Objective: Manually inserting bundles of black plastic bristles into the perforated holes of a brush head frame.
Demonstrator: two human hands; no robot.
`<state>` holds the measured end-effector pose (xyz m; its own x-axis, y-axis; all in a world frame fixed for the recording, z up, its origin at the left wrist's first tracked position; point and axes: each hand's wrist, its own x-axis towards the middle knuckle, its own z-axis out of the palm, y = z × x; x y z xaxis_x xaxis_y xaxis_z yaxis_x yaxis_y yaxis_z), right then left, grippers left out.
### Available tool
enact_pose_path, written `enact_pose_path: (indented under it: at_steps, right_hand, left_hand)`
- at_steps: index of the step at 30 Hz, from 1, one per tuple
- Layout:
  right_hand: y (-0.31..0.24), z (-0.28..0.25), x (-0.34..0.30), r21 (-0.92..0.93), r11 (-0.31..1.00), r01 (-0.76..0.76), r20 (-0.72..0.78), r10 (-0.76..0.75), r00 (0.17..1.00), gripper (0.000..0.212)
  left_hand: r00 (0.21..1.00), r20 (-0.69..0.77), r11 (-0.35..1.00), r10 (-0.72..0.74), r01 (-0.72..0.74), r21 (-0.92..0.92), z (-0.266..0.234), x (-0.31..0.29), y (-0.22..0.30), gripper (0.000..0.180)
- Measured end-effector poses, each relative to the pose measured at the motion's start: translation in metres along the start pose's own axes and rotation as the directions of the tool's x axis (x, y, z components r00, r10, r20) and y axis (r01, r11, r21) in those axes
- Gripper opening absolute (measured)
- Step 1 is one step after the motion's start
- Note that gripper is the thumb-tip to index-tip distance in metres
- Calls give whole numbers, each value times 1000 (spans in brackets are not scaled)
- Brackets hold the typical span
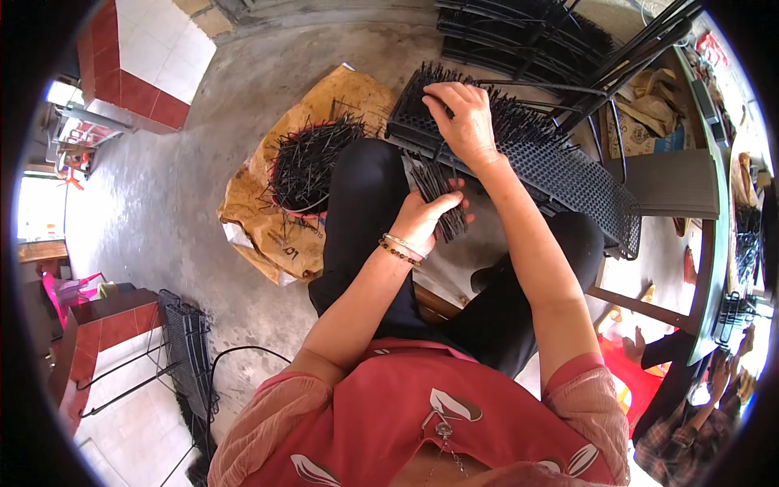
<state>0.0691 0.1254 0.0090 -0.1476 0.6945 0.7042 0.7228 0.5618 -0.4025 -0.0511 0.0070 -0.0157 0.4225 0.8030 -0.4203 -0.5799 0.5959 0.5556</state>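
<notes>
Grey floor (162, 211) | left fingers (447, 202) gripping black rods (429, 180) | right fingers (443, 89) bent over rack (580, 180), hold unclear

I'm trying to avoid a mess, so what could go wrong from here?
The thin black sticks bundled in the left hand could slip out if held loosely. The right hand, over the perforated black rack, might knock its standing pieces. The left knee, close beside the loose stick pile, could scatter some.

Bright daylight — far-left opening (39, 207) blown out white; pale sheen across floor (138, 191); fisheye-bent edges, black corners — centre fairly sharp.
</notes>
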Motion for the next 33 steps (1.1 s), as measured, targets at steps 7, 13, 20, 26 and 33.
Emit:
enact_pose_path:
  at_steps: [7, 13, 20, 26, 33]
  right_hand:
    - [7, -2, 0, -161, 987, 0, -12, -2, 1000, 15]
    - [6, -2, 2, -36, 996, 80, 67, -77, 995, 15]
    - [11, -10, 4, -57, 995, 77, 138, -69, 988, 14]
    - [2, -14, 6, -153, 987, 41, 152, -17, 988, 11]
    - [2, -11, 8, -30, 998, 64, 185, -57, 981, 10]
  left_hand:
    - [1000, -14, 1000, 24, -24, 2, 3, -2, 3, 25]
    - [999, -28, 999, 20, -21, -29, 4, -1, 5, 21]
    - [1000, -6, 1000, 26, -26, -13, -2, -2, 3, 24]
    - [999, -40, 998, 22, -24, -50, 3, -3, 6, 22]
    - [999, -42, 999, 21, -22, -41, 2, -2, 5, 22]
